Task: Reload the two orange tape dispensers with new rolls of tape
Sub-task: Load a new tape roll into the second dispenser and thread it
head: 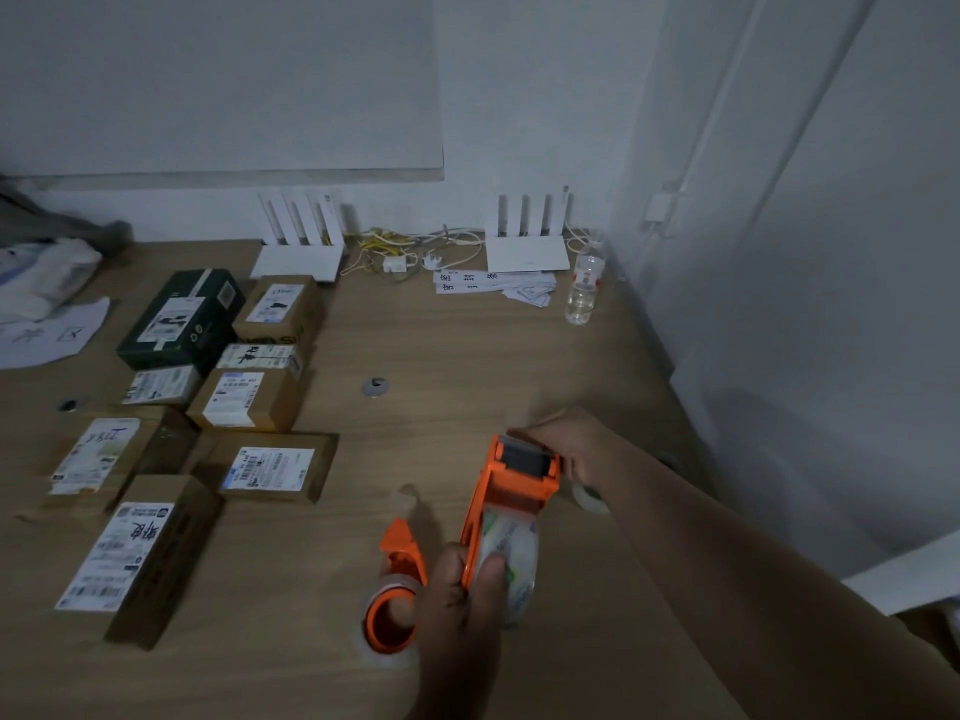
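On the far left of the wooden table (467, 356) lies crumpled white paper and cloth (41, 288), and next to it a cluster of labelled cardboard parcels (260, 397) with one dark green box (182, 319) among them. Past the parcels, near the front edge, the second orange tape dispenser (397, 589) lies on the table with a roll of clear tape on its hub, untouched by either hand. Just beside it the left hand (460, 615) comes up from the bottom edge and is closed around the roll end of the first orange tape dispenser (511, 491), thumb pressed on the clear tape roll (511, 558) seated in it. This dispenser is held tilted above the table, its cutter head pointing away from the person. At that head the right hand (566, 449) is closed in a pinch at the far edge of the cutter; whether it holds the tape's end there cannot be told. A further pale roll (589, 498) sits on the table partly hidden under the right wrist. At the back by the wall stand two white routers (524, 252) with a tangle of cables (410, 246) between them, some paper strips (488, 283) in front, and a clear plastic bottle (584, 283) toward the right corner.
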A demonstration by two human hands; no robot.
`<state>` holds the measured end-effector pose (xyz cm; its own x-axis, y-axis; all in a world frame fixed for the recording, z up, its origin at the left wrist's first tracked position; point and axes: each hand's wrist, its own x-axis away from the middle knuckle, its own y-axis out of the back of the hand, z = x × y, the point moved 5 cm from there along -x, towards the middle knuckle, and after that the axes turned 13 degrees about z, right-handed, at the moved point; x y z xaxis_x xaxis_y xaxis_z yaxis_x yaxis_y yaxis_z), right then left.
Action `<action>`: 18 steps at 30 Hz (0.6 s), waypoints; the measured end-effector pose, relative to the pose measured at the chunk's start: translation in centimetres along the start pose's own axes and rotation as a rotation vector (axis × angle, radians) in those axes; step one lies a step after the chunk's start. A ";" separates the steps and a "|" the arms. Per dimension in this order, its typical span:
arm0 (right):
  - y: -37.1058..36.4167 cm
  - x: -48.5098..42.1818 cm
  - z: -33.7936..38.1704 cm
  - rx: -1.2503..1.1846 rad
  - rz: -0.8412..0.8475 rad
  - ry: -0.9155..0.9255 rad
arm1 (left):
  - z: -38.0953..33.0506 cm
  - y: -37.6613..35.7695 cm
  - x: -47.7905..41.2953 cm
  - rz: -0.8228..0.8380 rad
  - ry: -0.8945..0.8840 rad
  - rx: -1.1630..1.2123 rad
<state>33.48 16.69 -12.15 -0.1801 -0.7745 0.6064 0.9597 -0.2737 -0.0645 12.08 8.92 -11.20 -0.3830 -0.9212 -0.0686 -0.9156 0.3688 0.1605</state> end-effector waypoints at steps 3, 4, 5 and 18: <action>0.2 0.4 -1.0 -0.164 0.016 0.025 | 0.3 0.0 -0.2 -0.010 0.028 0.041; 0.3 0.5 -1.7 -0.203 0.020 0.012 | 0.4 0.0 -0.3 -0.014 0.040 0.058; 0.2 0.9 -2.2 -0.231 0.017 0.004 | 0.6 0.0 -0.4 -0.020 0.046 0.067; -4.9 4.6 -11.9 -0.305 0.197 0.013 | 2.4 -0.1 -1.9 -0.080 0.081 0.121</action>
<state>25.35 7.64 -18.48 -0.0030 -0.8357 0.5492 0.8678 -0.2751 -0.4138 12.54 10.91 -13.50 -0.3019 -0.9533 0.0045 -0.9526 0.3018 0.0377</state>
